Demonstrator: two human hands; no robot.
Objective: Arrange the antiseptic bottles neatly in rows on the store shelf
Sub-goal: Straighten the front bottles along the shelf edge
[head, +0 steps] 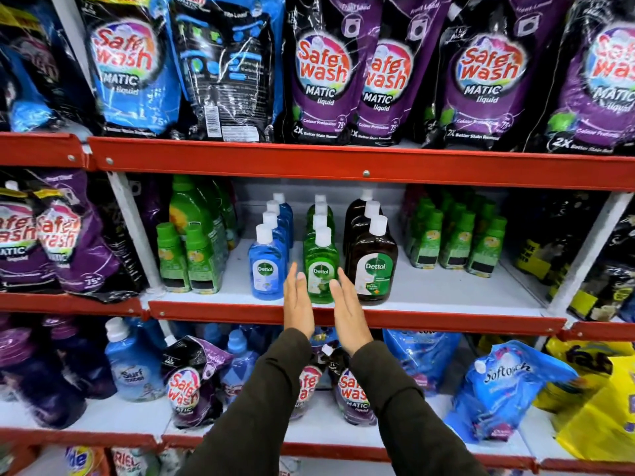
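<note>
Three rows of antiseptic bottles with white caps stand front to back on the middle shelf (446, 293): a blue row (266, 269), a green row (320, 266) and a brown row (374, 269). My left hand (297, 304) and my right hand (348, 312) are flat with fingers straight, held either side of the front green bottle at the shelf's red front edge. The palms face each other. Neither hand grips anything; whether they touch the green bottle I cannot tell.
Small green bottles (187, 259) stand left of the blue row and more green bottles (457, 235) right of the brown row. Detergent pouches (323, 70) fill the shelf above; pouches and bottles (134, 365) crowd the shelf below. White uprights (132, 228) bound the bay.
</note>
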